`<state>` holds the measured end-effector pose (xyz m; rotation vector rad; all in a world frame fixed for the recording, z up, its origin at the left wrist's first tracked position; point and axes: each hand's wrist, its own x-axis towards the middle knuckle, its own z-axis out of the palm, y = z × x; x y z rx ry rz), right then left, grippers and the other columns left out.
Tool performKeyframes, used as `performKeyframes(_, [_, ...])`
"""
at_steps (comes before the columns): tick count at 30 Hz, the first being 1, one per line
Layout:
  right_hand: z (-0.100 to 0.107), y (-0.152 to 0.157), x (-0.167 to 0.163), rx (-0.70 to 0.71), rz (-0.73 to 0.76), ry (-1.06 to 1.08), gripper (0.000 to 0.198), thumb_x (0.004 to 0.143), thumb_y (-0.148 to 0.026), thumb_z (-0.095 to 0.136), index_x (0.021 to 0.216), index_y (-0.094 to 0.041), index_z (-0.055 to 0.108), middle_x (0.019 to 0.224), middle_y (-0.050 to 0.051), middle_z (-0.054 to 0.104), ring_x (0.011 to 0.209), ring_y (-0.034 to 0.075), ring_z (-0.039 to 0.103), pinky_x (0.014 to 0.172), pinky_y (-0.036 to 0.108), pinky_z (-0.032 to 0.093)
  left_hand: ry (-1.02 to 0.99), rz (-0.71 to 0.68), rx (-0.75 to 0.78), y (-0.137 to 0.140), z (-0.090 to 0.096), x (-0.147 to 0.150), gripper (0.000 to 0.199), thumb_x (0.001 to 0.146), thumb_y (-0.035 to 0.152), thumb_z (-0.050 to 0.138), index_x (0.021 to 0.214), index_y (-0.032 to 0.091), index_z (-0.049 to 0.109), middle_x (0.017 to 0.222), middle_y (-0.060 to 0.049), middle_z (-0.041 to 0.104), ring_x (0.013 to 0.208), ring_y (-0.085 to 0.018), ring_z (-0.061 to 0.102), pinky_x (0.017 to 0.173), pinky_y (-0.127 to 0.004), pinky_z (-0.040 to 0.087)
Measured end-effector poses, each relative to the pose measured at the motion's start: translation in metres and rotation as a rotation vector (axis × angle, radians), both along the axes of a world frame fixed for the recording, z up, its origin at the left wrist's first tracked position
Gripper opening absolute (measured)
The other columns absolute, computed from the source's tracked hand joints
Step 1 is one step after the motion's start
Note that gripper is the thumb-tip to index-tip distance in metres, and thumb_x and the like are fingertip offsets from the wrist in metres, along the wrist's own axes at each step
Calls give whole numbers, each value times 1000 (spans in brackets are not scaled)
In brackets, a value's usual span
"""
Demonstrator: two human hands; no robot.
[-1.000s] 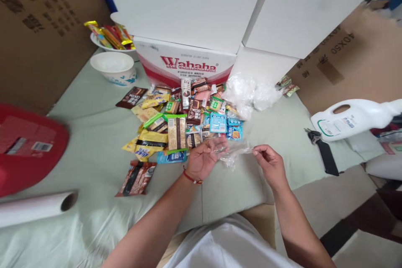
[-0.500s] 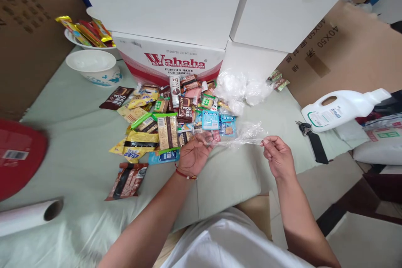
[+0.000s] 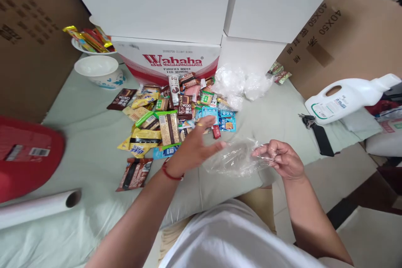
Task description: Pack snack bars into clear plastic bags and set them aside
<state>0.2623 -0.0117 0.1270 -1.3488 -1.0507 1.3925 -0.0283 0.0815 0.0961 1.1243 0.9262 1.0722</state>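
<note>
My right hand [image 3: 284,159] pinches the edge of a clear plastic bag [image 3: 234,159], which hangs crumpled over the front of the table. My left hand [image 3: 196,144] is off the bag, fingers apart, reaching over the near side of a pile of snack packs. By its fingertips lie a light-blue packet [image 3: 210,113] and a small red packet [image 3: 216,131]. To its left are a sesame cracker pack [image 3: 169,129] with green ends, a yellow snack pack [image 3: 141,139] and a brown snack pack [image 3: 135,173]. Crumpled clear bags [image 3: 230,83] sit behind the pile.
A Wahaha carton [image 3: 172,60] stands behind the snacks. Paper bowls [image 3: 97,69] are at back left, a red container [image 3: 28,159] and a white roll [image 3: 40,209] at left. On the right are a white jug [image 3: 345,98], keys [image 3: 307,120] and a black phone-like object [image 3: 322,140].
My left hand has let go of the plastic bag and opened, lifting toward the snacks. The bag, stretched between both hands before, now hangs looser from my right hand.
</note>
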Motion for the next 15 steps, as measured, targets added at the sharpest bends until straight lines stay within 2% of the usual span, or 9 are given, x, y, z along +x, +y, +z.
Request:
performKeyframes(2, [-2,0,-4,-8,104,-1,44,63,-59,79,62,-24,52,94,16,79,62,22,57,49,28,28,40,-156,122,-5,7,10,72,57,29,96,123,23,68,136,-9,65,133,-33,55,116,-39,38])
performKeyframes(3, [-4,0,-7,-3,151,-1,44,65,-60,79,63,-24,54,96,15,79,62,21,57,50,29,30,49,-216,157,-7,6,16,77,53,25,96,125,23,68,136,-10,65,134,-35,54,116,-39,38])
performKeyframes(5, [-6,-1,-11,20,220,-15,40,71,-57,78,67,-23,58,101,14,79,68,22,61,54,31,36,127,-261,165,-11,-2,29,71,53,20,93,121,22,70,112,-9,72,120,-35,62,108,-39,43])
performKeyframes(6, [-7,-1,-13,43,227,-35,37,75,-55,78,70,-23,61,103,13,78,74,24,63,57,32,39,204,-255,145,-12,-9,34,60,57,18,88,114,22,72,93,-5,72,106,-33,66,100,-38,46])
performKeyframes(8, [-9,-2,-13,93,172,-100,29,81,-49,77,76,-23,64,109,11,77,87,25,65,65,34,44,380,-212,99,-13,-22,37,30,67,18,76,96,22,72,65,1,60,77,-26,64,82,-35,47])
performKeyframes(10, [-14,-3,-10,115,33,-172,25,85,-46,76,81,-23,67,110,10,75,91,23,64,69,33,45,489,-144,53,-13,-32,33,6,74,22,67,80,22,68,56,4,52,61,-20,54,68,-32,41])
performKeyframes(11, [-17,-5,-7,111,-45,-200,25,85,-46,77,82,-23,67,108,9,75,88,21,63,68,31,44,502,-108,22,-14,-35,30,3,76,25,64,75,22,65,56,4,52,58,-18,51,63,-30,37])
performKeyframes(13, [-27,-9,-1,78,-166,-240,28,82,-48,79,82,-22,69,101,7,74,78,17,58,62,28,41,470,-39,-53,-17,-40,21,14,77,33,63,70,22,60,56,5,50,55,-15,46,58,-28,32])
performKeyframes(15, [-38,-16,3,35,-214,-263,32,78,-50,82,80,-21,70,91,5,72,69,14,52,58,26,36,430,-7,-108,-23,-43,15,21,78,39,63,67,21,57,56,5,47,54,-13,42,56,-27,30])
